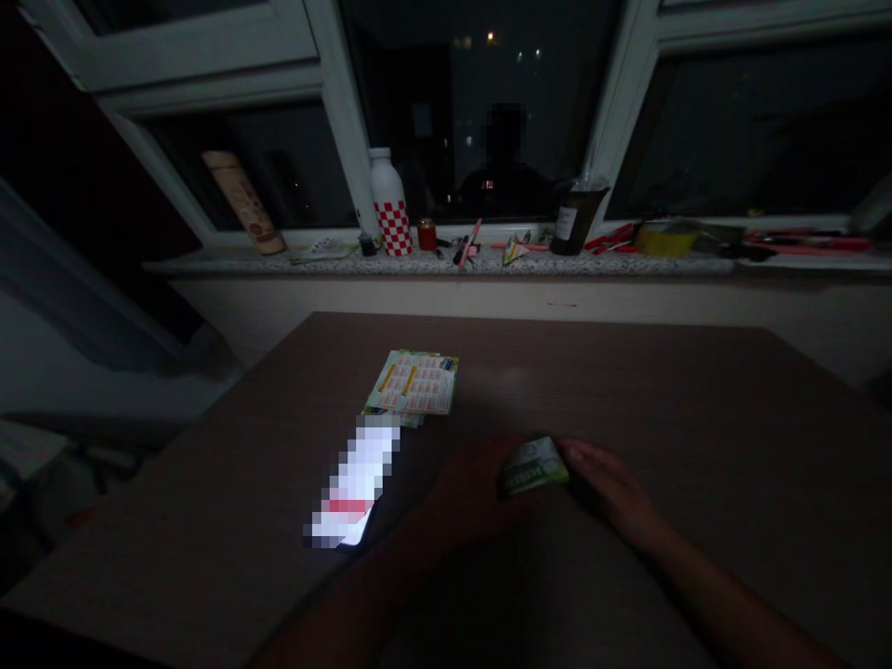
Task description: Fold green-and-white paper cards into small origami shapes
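Between my hands, just above or on the table, is a small green-and-white printed card [535,466]; the dim light hides whether it is one card or several together. My left hand [480,483] is closed on its left side, deep in shadow. At the right edge, my right hand [606,478] grips it with thumb and fingers close together. Further off to the left lies a loose pile of printed cards [418,383] with orange and yellow markings. A lit phone [357,483] rests near the pile, its screen blurred out.
The brown wooden table [627,381] reaches to the wall under a window. On the stone sill [313,267] stand a peach flask [243,203], a red-checked white bottle [390,204], a small red jar [426,234], a dark drink cup [577,218] and a yellow roll [665,239].
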A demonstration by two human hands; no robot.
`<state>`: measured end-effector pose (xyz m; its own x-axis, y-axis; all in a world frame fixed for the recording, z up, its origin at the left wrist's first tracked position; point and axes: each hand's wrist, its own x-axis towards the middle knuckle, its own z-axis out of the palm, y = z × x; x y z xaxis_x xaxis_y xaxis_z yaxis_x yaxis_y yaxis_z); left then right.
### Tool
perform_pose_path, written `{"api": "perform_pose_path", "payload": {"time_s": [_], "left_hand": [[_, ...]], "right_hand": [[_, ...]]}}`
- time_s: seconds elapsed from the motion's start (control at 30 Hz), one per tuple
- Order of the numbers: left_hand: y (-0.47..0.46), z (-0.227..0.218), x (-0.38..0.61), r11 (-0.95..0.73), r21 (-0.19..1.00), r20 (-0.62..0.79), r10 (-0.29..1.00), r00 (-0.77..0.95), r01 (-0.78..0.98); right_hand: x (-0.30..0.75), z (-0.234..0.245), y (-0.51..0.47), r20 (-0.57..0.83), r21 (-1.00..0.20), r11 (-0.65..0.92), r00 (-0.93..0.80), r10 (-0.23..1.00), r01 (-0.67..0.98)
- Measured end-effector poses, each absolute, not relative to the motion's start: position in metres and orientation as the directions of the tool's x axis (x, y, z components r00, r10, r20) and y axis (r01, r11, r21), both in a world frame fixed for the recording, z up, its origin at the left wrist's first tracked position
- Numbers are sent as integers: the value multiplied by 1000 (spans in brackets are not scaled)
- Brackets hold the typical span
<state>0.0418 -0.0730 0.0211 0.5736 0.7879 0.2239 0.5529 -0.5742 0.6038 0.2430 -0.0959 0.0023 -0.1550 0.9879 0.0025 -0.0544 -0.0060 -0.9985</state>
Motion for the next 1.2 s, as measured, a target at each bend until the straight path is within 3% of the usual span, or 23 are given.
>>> {"api": "perform_pose_path", "payload": {"time_s": [0.2,0.5,0.8,1.0,1.2], "left_hand": [[-73,25,44,-494,696,179,822,541,521],[-75,19,43,-459,740,143,822,551,492],[-68,15,39,-440,754,204,863,463,488],[-64,12,36,-598,619,305,780,546,509],[-64,25,31,-788,399,266,589,763,469]], "right_hand": [[233,6,-97,57,-990,20,-270,961,-140],[233,6,-96,44,-996,49,-65,997,80],[237,1,-95,72,-990,71,-1,997,126],[244,-3,-94,121,-940,115,-4,993,321],[248,-9,-90,151,-889,174,-87,985,424]]}}
